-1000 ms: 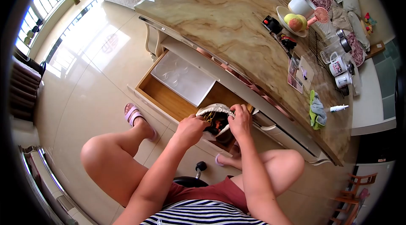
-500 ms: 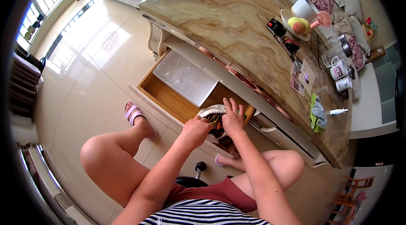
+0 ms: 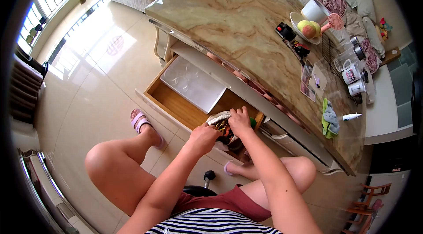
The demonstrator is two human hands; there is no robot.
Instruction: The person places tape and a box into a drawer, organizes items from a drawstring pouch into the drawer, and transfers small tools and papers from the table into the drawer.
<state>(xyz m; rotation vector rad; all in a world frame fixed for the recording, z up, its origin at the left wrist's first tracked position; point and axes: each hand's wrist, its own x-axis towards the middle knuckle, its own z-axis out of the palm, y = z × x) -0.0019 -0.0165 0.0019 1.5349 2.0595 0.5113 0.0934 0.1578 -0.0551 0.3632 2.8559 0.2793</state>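
A white cloth bag (image 3: 219,117) with a gathered rim hangs open at the front right of the pulled-out wooden drawer (image 3: 174,104). Dark, orange and yellow items (image 3: 224,129) show in its mouth. My left hand (image 3: 204,138) pinches the bag's left edge, fingers closed. On the bag's right rim, my right hand (image 3: 240,121) has its fingers bent and pressed together. Something green (image 3: 253,122) shows just right of that hand, too little of it to name. A translucent white tray (image 3: 193,83) lies in the drawer's back left.
The marble tabletop (image 3: 229,18) extends over the drawer. On it are a fruit bowl (image 3: 304,29), a pink fan (image 3: 335,22), mugs (image 3: 351,73), a green-grey cloth (image 3: 329,118) and a small white bottle (image 3: 351,116). My legs flank the drawer; a black stool is below.
My right hand has moved left and inward along the bag's rim; its fingers, spread half a second ago, are now bent onto it. The bag's mouth looks narrower than before.
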